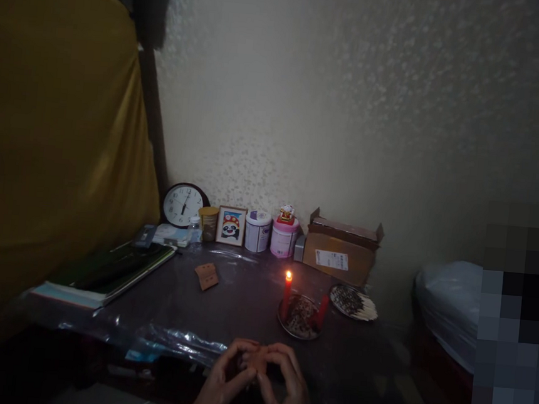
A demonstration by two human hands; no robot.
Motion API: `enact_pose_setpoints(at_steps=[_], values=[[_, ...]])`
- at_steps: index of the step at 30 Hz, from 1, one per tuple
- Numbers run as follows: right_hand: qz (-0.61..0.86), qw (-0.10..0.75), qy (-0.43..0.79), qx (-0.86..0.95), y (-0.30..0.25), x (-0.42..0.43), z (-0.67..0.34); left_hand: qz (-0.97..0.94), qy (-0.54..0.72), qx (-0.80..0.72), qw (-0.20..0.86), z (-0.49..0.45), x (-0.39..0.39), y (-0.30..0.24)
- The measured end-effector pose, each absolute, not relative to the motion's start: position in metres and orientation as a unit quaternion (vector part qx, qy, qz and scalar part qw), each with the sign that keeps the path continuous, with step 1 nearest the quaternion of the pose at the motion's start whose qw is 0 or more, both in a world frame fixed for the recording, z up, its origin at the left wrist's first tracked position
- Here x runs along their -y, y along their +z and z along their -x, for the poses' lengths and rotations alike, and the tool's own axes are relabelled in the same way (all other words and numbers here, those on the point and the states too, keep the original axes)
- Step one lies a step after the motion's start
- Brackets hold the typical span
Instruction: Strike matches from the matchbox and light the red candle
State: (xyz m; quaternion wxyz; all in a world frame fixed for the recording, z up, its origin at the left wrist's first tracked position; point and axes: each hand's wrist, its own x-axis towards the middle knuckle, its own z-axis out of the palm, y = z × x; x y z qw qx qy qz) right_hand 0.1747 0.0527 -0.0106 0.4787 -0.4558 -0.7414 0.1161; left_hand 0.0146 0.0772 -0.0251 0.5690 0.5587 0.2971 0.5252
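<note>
My left hand (227, 380) and my right hand (287, 383) meet at the front edge of the table, fingers curled and thumbs close together. Between the fingertips they pinch a small orange-brown piece of paper (261, 358), mostly covered by the fingers. Just beyond my hands is a round metal plate (302, 337) strewn with dark and pale bits. A lit red candle (286, 301) stands upright at its left side, and a shorter unlit red candle (322, 310) is at its right. Farther left, a creased brown paper (207, 276) lies on the table.
Another plate (343, 299) holds blackened bits and pale sticks. Along the wall stand a clock (177, 209), framed panda picture (231, 227), white tin (257, 232), pink tin (284, 240) and cardboard box (341, 246). A dark green book (126, 271) lies left, beside a yellow curtain (59, 127).
</note>
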Motion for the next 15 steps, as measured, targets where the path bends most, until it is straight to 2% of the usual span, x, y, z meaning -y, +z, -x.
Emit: enact_pose_setpoints(at_steps=[5,15], values=[[0.46,0.467,0.142,0.742,-0.012,-0.051,-0.171,-0.585,0.521,-0.318,0.534,-0.005,-0.07,-0.026],[0.418,0.483,0.284,0.714,-0.005,-0.05,-0.164,-0.592,0.532,-0.314,0.517,0.0,-0.064,-0.026]])
